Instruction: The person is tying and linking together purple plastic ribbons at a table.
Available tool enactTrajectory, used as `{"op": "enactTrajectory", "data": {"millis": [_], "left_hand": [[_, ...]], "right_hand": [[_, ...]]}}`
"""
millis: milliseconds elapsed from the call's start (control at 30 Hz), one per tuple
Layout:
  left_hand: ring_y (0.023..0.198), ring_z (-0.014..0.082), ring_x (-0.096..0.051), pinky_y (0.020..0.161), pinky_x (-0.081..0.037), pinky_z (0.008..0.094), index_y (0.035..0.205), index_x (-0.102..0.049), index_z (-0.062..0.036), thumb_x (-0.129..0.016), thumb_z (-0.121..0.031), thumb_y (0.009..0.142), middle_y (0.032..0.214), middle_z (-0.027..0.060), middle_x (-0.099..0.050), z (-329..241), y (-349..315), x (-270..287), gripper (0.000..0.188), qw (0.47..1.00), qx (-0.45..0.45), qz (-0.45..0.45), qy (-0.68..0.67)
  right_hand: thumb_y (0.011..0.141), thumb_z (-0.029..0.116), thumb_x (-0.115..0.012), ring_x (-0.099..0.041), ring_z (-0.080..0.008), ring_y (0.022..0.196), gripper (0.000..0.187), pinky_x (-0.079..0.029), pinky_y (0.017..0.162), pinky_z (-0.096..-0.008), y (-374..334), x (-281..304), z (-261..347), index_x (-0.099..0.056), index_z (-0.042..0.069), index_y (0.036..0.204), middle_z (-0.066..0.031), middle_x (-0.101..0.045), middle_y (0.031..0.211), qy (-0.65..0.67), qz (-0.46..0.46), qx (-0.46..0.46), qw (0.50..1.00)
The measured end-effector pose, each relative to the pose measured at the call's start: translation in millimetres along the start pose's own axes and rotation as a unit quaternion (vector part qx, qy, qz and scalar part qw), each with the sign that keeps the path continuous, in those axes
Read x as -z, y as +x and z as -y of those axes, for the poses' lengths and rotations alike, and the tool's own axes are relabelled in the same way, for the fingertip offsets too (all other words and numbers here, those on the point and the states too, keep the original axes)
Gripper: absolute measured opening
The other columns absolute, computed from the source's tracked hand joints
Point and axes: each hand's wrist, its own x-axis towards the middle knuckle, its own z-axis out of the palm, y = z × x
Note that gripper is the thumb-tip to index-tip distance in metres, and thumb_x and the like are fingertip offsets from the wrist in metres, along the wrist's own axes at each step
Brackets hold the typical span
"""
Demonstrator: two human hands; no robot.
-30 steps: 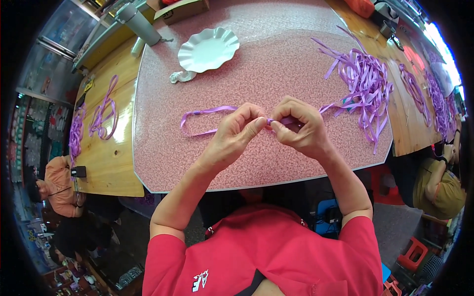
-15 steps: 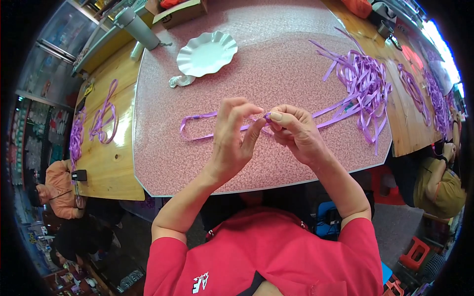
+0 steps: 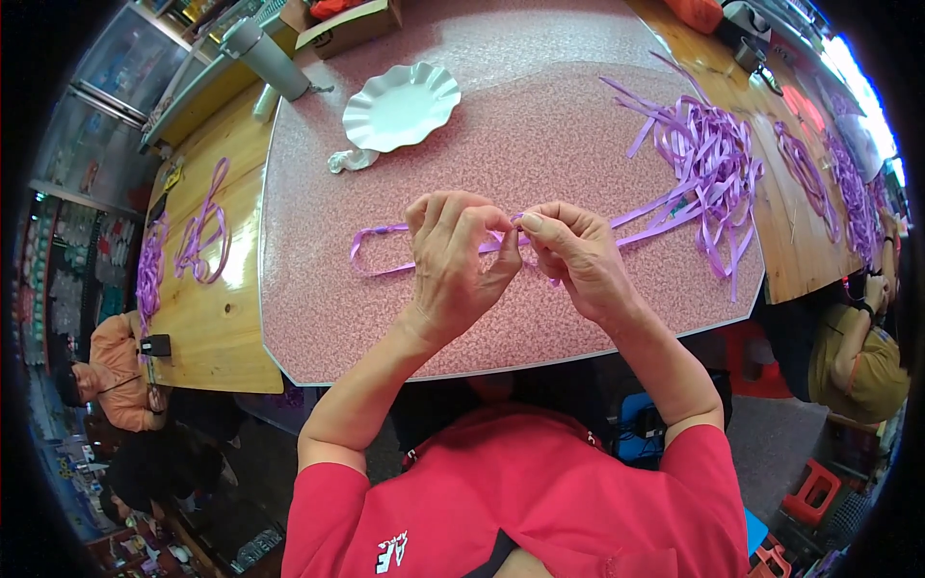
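Over the pink table mat [image 3: 385, 328], my two hands meet fingertip to fingertip. My left hand [image 3: 458, 255] pinches with thumb and forefinger at a small bit of purple ribbon [image 3: 383, 273]. The thumb and fingers of my right hand [image 3: 580, 258] are closed on the same ribbon, and most of the held bit is hidden by the fingertips. A loop of this ribbon lies flat on the mat to the left of my left hand. To the right, strands run past my right hand into a tangled pile of purple ribbons [image 3: 708, 159].
A white scalloped plate [image 3: 400, 106] stands at the far left of the mat, with a crumpled white item [image 3: 352, 160] beside it. Behind are a grey tumbler [image 3: 265, 58] and a cardboard box [image 3: 349, 27]. More ribbons [image 3: 204, 236] lie on the wooden table. Co-workers sit left and right.
My left thumb and forefinger have come together at the ribbon, where they were apart before. My right hand has barely moved and keeps its pinch.
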Motion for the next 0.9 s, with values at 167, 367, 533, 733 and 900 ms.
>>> {"op": "enactTrajectory", "data": {"millis": [167,367,533,733,900], "left_hand": [[0.089,0.0244,-0.057,0.084,-0.036,0.04,0.095,-0.059,-0.0121,-0.076,-0.008,0.075,0.093,0.0045,-0.06,-3,2,-2,0.027,0.999,0.022,-0.023,-0.008],[0.087,0.0252,-0.059,0.082,-0.039,0.0399,0.095,-0.06,-0.0101,-0.075,-0.007,0.078,0.091,0.0059,-0.061,-3,0,1,0.024,1.0,0.007,-0.015,-0.024],[0.081,0.0242,-0.062,0.078,-0.046,0.0364,0.099,-0.063,-0.0063,-0.071,-0.002,0.084,0.091,0.0081,-0.064,-8,3,4,0.018,0.965,0.149,0.039,-0.213],[0.086,0.0166,-0.064,0.078,-0.05,0.0307,0.098,-0.065,-0.0017,-0.073,-0.003,0.087,0.091,0.0075,-0.067,-4,3,10,0.014,0.979,0.125,0.079,-0.139],[0.088,0.0139,-0.063,0.08,-0.05,0.0298,0.1,-0.066,-0.0014,-0.073,-0.008,0.09,0.092,0.0062,-0.067,-4,1,13,0.014,0.936,0.23,0.108,-0.243]], "right_hand": [[0.096,0.023,-0.068,-0.036,-0.0017,0.05,0.019,-0.029,0.046,-0.0201,1,1,1,-0.067,0.004,0.097,0.0062,-0.05,0.067,0.036,-0.003,-0.018,0.999],[0.096,0.022,-0.068,-0.037,-0.0017,0.05,0.018,-0.029,0.046,-0.0203,0,3,0,-0.067,0.005,0.097,0.0062,-0.051,0.067,0.023,0.006,-0.018,1.0],[0.096,0.023,-0.068,-0.037,-0.0017,0.051,0.018,-0.029,0.046,-0.0206,1,2,1,-0.067,0.005,0.098,0.0068,-0.05,0.066,0.006,-0.003,-0.008,1.0],[0.096,0.023,-0.069,-0.038,-0.0014,0.052,0.018,-0.028,0.047,-0.0196,1,4,0,-0.068,0.006,0.098,0.0075,-0.051,0.066,-0.005,-0.003,-0.003,1.0],[0.096,0.022,-0.069,-0.039,-0.0011,0.054,0.017,-0.028,0.047,-0.0194,0,7,2,-0.068,0.005,0.101,0.0078,-0.051,0.067,-0.049,-0.001,0.01,0.999]]}}
